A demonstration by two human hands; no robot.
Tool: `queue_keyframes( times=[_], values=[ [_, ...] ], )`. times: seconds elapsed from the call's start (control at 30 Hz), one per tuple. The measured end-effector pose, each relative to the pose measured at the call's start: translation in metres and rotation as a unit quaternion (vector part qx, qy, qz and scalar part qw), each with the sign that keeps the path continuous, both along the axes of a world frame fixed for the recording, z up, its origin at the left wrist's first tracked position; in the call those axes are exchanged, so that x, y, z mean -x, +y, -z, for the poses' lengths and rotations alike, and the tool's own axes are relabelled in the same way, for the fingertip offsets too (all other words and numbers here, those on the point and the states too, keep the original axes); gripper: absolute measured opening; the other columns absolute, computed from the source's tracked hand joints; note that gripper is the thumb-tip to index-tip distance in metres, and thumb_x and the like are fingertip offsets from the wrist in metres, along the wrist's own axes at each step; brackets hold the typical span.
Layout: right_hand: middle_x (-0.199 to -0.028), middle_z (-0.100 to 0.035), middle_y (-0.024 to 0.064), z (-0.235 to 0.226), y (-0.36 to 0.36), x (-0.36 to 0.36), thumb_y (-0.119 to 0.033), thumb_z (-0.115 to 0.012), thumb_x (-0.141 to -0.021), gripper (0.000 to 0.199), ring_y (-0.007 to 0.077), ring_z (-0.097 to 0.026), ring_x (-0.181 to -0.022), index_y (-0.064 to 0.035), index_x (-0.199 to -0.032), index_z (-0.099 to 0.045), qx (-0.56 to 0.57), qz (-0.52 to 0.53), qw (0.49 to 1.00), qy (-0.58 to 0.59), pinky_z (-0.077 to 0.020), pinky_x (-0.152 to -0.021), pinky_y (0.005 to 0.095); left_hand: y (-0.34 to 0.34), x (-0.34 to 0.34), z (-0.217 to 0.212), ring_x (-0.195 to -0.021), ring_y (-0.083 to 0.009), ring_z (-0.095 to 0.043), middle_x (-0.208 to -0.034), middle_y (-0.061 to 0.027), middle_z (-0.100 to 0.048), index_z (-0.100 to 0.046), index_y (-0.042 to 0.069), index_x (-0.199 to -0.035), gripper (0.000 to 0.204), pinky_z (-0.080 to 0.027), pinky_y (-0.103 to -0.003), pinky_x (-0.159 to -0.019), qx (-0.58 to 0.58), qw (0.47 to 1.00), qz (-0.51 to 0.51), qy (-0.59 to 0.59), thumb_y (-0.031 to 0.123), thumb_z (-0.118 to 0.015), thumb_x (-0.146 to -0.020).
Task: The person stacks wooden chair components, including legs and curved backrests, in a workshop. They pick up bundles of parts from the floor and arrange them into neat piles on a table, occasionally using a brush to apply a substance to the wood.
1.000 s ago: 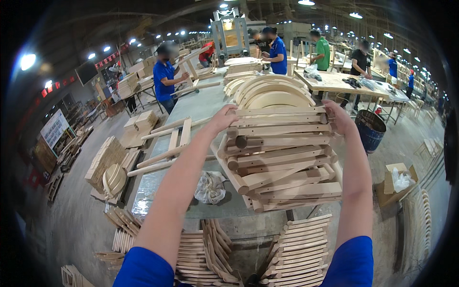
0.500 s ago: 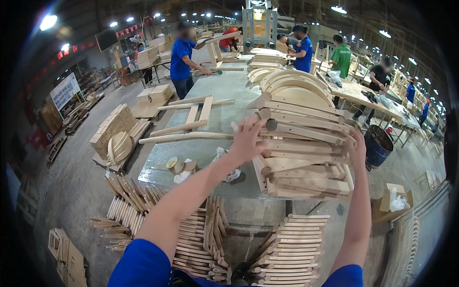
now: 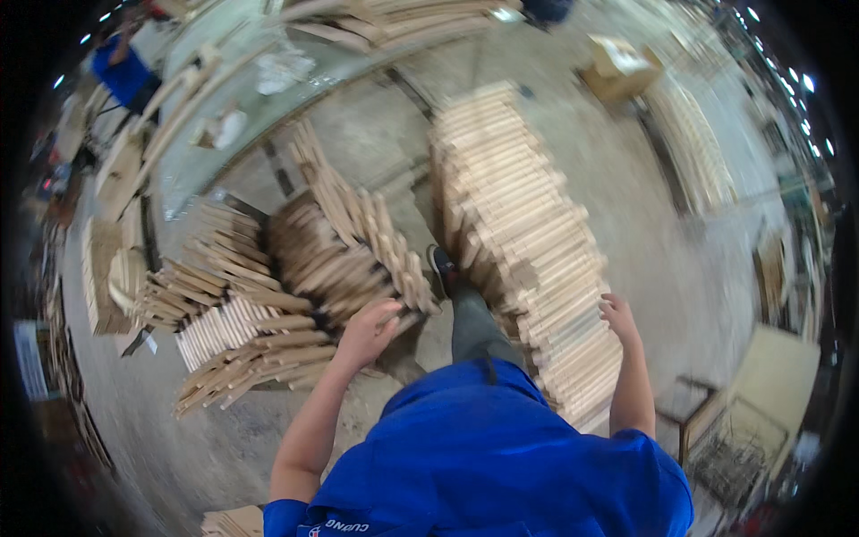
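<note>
I am looking straight down over my blue shirt. My left hand (image 3: 367,331) reaches down to a leaning pile of curved wooden pieces (image 3: 349,251) on the floor, fingers bent against the ends of the nearest pieces; blur hides whether it grips one. My right hand (image 3: 619,318) rests with fingers apart on the edge of a long, tall stack of light wooden slats (image 3: 519,233) to my right and holds nothing. My leg in grey trousers (image 3: 474,327) and dark shoe (image 3: 441,259) stand between the two stacks.
More bundles of wooden parts (image 3: 224,331) lie fanned on the concrete floor at left. A grey work table (image 3: 268,107) with wooden frames runs along the top. A cardboard box (image 3: 617,58) sits at upper right, a wire rack (image 3: 725,456) at lower right. A person in blue (image 3: 121,72) stands far left.
Both hands have left the stack of wooden frames on the table and dropped to the floor stacks. The view has swung from the table down to my feet.
</note>
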State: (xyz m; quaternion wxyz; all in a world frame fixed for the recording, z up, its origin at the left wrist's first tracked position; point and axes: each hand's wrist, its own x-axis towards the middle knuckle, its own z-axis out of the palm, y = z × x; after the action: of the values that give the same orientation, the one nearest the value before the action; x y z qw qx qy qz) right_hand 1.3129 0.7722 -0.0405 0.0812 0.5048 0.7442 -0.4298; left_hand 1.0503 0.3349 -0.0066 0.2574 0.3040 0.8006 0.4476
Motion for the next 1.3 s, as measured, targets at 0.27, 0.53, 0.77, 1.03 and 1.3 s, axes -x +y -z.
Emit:
queue_keyframes(
  times=[0.27,0.53,0.77,1.03,1.3],
  values=[
    [-0.095,-0.060,0.0128,-0.018,-0.069,-0.172,-0.025,-0.056,-0.077,0.044,0.0179,-0.059,-0.079,-0.0042,-0.116,-0.054,0.012,0.054,0.998,-0.027,-0.0474,-0.068,0.0296,-0.007,-0.151,0.039,-0.095,-0.0281,-0.056,-0.107,-0.0141,-0.057,-0.055,0.003,-0.106,0.027,-0.043,-0.034,-0.084,0.054,0.968,0.212,-0.120,0.010,-0.050,-0.081],
    [-0.099,-0.059,0.0055,-0.049,-0.050,-0.298,-0.028,-0.055,-0.081,0.039,0.0147,-0.059,-0.079,-0.0103,-0.115,-0.055,0.062,0.114,0.977,-0.171,-0.0422,-0.056,0.0259,-0.026,-0.232,0.123,-0.090,-0.0214,-0.057,-0.106,-0.0079,-0.057,-0.053,0.008,-0.111,0.030,-0.046,-0.034,-0.077,0.140,0.934,0.125,-0.304,0.019,-0.050,-0.084],
    [-0.110,-0.056,0.0022,-0.087,-0.039,-0.464,-0.033,-0.051,-0.085,0.043,0.0177,-0.057,-0.086,-0.0172,-0.124,-0.046,0.161,0.250,0.936,-0.189,-0.0466,-0.061,0.0324,0.044,-0.338,0.195,-0.093,-0.0274,-0.051,-0.118,-0.0077,-0.043,-0.040,0.016,-0.122,0.040,-0.049,-0.053,-0.073,0.285,0.736,0.053,-0.611,0.028,-0.050,-0.084],
    [-0.136,-0.035,0.0079,0.038,0.074,-0.612,-0.052,-0.038,-0.085,0.057,0.0316,-0.039,-0.118,-0.0192,-0.132,-0.038,0.287,0.229,0.892,-0.263,-0.0436,-0.077,0.0539,0.114,-0.545,0.267,-0.128,-0.0497,-0.010,-0.147,-0.0114,-0.006,-0.010,0.022,-0.141,0.071,-0.031,-0.068,-0.086,0.247,0.585,-0.111,-0.764,0.050,-0.042,-0.085],
    [-0.143,-0.022,0.0062,0.221,0.221,-0.558,-0.049,-0.039,-0.084,0.059,0.0376,-0.024,-0.128,-0.0213,-0.135,-0.030,0.278,0.135,0.930,-0.198,-0.0327,-0.085,0.0683,0.168,-0.703,0.315,-0.127,-0.0526,-0.009,-0.147,-0.0115,-0.007,-0.011,0.020,-0.141,0.079,-0.020,-0.067,-0.094,0.242,0.557,-0.282,-0.743,0.060,-0.043,-0.081]
  ],
)
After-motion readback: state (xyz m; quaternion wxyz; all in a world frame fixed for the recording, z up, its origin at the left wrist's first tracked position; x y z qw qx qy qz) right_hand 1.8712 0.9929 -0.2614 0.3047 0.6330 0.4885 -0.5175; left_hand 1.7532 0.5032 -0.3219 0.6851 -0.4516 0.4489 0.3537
